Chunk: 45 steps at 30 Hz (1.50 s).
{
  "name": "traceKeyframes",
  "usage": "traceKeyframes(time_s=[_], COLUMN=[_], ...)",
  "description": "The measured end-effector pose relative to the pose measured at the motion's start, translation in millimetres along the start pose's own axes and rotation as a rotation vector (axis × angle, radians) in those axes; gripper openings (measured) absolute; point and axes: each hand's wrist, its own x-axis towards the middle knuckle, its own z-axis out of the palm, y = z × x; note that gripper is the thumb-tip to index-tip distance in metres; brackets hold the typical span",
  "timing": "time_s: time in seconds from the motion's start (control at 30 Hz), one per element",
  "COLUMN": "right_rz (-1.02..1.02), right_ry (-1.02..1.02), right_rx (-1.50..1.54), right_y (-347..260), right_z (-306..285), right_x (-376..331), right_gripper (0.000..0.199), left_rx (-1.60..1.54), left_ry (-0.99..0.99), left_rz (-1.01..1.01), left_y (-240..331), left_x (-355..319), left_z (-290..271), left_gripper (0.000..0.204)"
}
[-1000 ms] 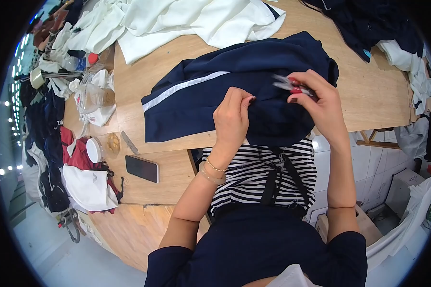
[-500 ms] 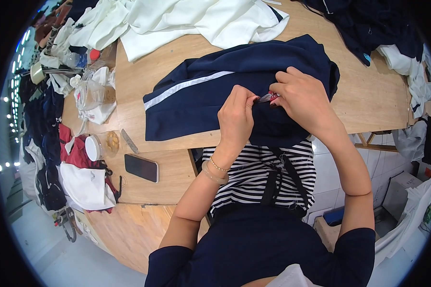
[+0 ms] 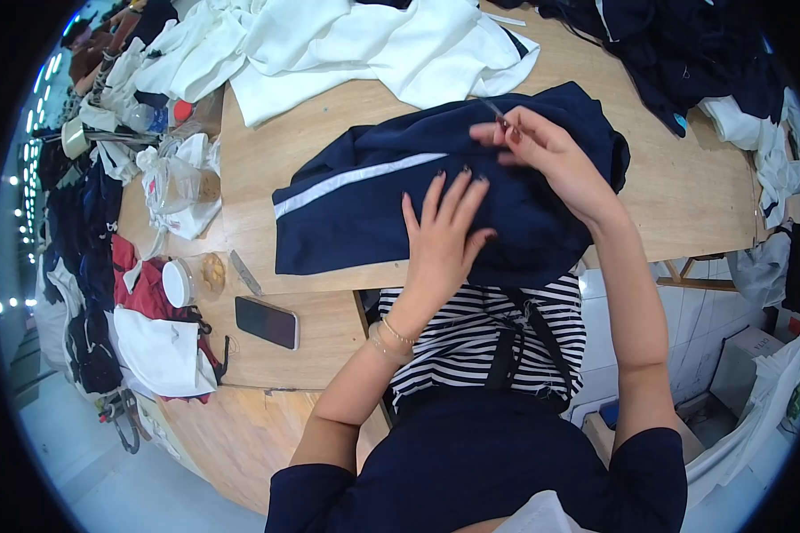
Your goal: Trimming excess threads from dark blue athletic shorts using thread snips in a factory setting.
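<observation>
Wooden table (image 3: 684,204) fills the view, light plywood top, cluttered on most sides. Landmark: navy garment (image 3: 400,200) with a white stripe, lying on the near edge of the table right in front of the person, part of it hanging over the edge toward the striped top (image 3: 480,342) they wear.

Left hand (image 3: 444,235): flat on the navy garment, fingers spread and extended, palm down, pressing the cloth. Grips nothing. Thin bracelets on that wrist.

Right hand (image 3: 547,160): over the far right part of the navy garment, fingers curled in a pinch around a small metal tool (image 3: 496,111), thin tip poking out past the fingertips. Looks like snips or tweezers, can't tell which. Tip sits just above the fabric; contact not clear.

Around the navy garment:
- far side: heap of white fabric (image 3: 364,44)
- far right: pile of dark garments (image 3: 684,53)
- left, on the table: black phone (image 3: 267,322) lying flat, small grey blade-like piece (image 3: 245,273) just beyond it, round lidded container (image 3: 194,277) further left
- further left: clear plastic bags (image 3: 182,186) and a mix of red, white and dark cloth (image 3: 151,329) off the table's edge
</observation>
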Motion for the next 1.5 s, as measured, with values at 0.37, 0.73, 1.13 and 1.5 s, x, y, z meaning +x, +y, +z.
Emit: traceKeyframes(time_s=[0.37,0.73,1.13,1.5], right_rz=[-0.109,-0.122,-0.238,-0.476], right_ry=[0.275,0.262,0.314,0.261], right_rx=[0.318,0.361,-0.235,-1.167], right_y=[37.2,41.3,11.0,-8.9], right_z=[-28.3,-27.4,-7.1,17.6], right_x=[29.1,28.2,12.9,17.4], right_gripper=[0.021,0.021,0.027,0.02], left_rx=[0.099,-0.113,-0.406,-0.371], left_ry=[-0.09,0.352,0.328,0.399], left_rz=[0.03,-0.102,-0.219,-0.123], left_y=[-2.6,-17.2,-40.0,-28.6], left_x=[-15.9,68.4,69.7,72.8], left_z=[0.3,10.0,0.3,-13.7], left_gripper=[0.05,0.018,0.006,0.005])
